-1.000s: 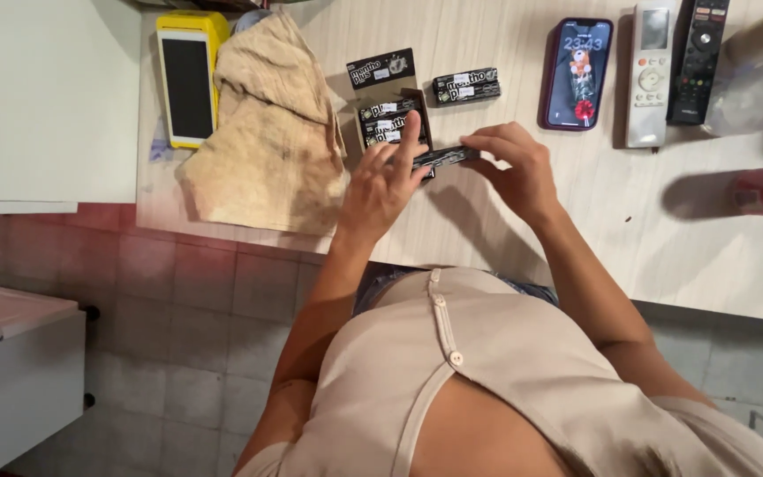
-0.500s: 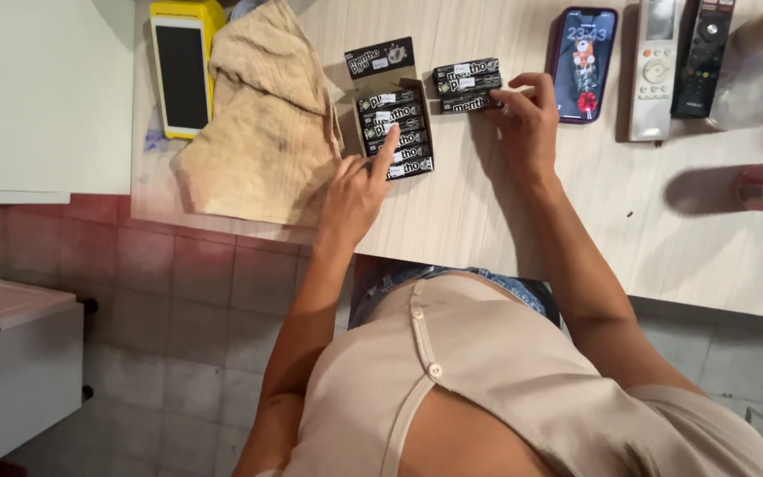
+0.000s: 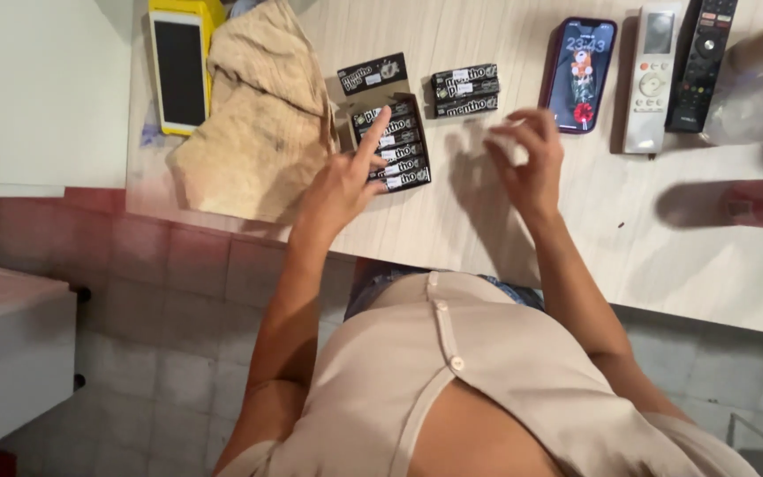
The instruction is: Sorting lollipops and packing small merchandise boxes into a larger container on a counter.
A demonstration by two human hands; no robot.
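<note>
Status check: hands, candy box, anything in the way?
Left hand open, fingertip on the candy box. Right hand raised, grip unclear, empty or not. Loose packs beyond it; cloth beside box, nothing blocking.

We only get one view here, a head cam looking pretty much straight down over the chest at the wooden table [image 3: 505, 221] edge and tiled floor [image 3: 134, 353], close enough that both forearms fill mid-frame.
</note>
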